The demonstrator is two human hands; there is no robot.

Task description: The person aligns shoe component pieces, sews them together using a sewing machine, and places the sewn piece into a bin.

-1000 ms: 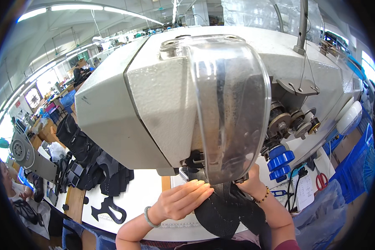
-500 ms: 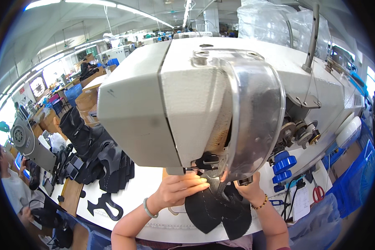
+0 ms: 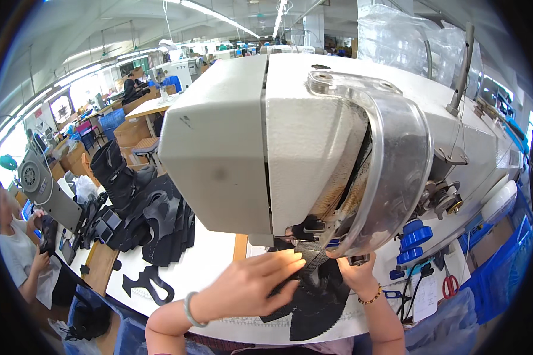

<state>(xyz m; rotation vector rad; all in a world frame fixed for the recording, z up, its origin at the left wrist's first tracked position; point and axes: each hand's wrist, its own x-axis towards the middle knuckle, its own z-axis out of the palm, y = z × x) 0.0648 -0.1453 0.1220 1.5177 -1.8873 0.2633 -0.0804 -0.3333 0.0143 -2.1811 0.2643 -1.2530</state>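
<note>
In the head view, the black fabric piece hangs in the lower middle of the frame, between the person's two hands. Its long axis runs roughly up and down the frame, a little slanted: the upper end goes in under the pale sewing machine, while the lower end spreads over the white tabletop toward the bottom edge.

The left hand comes in from the lower left, its forearm slanting up to the right. Its fingers lie straight and close together, the thumb standing off below them, nothing clutched in the palm; the tips reach over the piece's upper left side. So from this hand the cloth lies to the right and below.

The right hand rises more steeply, at the cloth's right edge, so that the piece lies to its left. The clear guard and the metal parts under it cover some of its fingers, and from here I can't tell whether they pinch the cloth or only rest by it. Both hands are close to the upper end, and I couldn't call one clearly nearer.

Off at the lower left, a loose black cut-out lies well apart from either hand.
</note>
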